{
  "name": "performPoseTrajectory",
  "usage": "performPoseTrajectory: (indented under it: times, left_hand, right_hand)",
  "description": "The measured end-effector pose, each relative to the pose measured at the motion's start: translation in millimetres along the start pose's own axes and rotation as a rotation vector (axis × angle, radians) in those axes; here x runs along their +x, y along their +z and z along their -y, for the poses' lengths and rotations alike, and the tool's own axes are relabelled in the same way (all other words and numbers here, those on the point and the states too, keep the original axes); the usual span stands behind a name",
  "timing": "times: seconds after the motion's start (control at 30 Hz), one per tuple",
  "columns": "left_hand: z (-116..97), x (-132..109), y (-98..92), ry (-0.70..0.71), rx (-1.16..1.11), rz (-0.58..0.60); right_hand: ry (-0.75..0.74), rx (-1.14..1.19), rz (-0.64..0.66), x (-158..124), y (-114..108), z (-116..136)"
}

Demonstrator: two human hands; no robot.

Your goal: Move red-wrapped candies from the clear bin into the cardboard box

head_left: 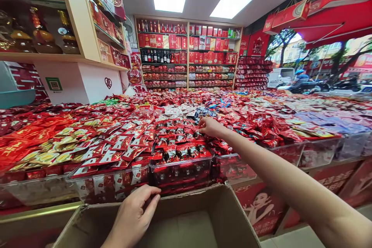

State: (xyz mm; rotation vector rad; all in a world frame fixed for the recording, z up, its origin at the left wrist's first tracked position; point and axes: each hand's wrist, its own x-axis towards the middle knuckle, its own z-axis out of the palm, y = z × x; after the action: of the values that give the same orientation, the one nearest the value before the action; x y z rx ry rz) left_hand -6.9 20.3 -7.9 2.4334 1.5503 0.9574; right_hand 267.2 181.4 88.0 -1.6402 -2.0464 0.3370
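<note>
An open cardboard box (186,224) stands low in front of me, its inside bare in the part I see. At its far rim is my left hand (135,213), closed, with the thumb inside the edge and the index finger over it. My right hand (210,127) reaches out over the display, fingers curled together at the right side of a clear tub (181,166) of red-and-black wrapped candies (177,153). What its fingers hold, if anything, is hidden. Red-and-white candy packets (123,141) are heaped directly left of this tub.
More clear tubs (287,151) of wrapped sweets run along the counter front to both sides. A wooden cabinet (69,15) with bottles overhangs at left. Shelves (188,52) of red boxes and bottles line the back wall. The street with scooters (308,85) shows at right.
</note>
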Motion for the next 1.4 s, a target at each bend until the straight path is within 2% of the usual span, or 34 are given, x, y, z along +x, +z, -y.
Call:
performPoseTrajectory:
  times: [0.5, 0.77, 1.03, 1.2, 1.33, 1.4]
  left_hand:
    - [0, -1, 1.8, 0.039, -0.004, -0.014]
    - [0, -1, 2.2, 0.045, -0.01, -0.029]
    - [1, -2, 3.2, 0.064, -0.002, -0.016]
    - [-1, -3, 1.4, 0.076, 0.01, -0.016]
    - [-2, -4, 1.4, 0.072, 0.018, -0.015]
    - [-2, -4, 2.3, 0.07, 0.018, -0.018]
  right_hand:
    - [-0.157, -0.235, -0.034, -13, -2, 18]
    - [-0.31, -0.197, -0.006, -23, 5, 30]
    - [-0.412, -0.111, 0.004, -25, 11, 25]
    - [-0.449, -0.031, -0.054, -23, 10, 24]
    - [-0.467, 0.111, -0.161, -57, 3, 46]
    - [-0.554, 0.251, -0.045, -87, 9, 63]
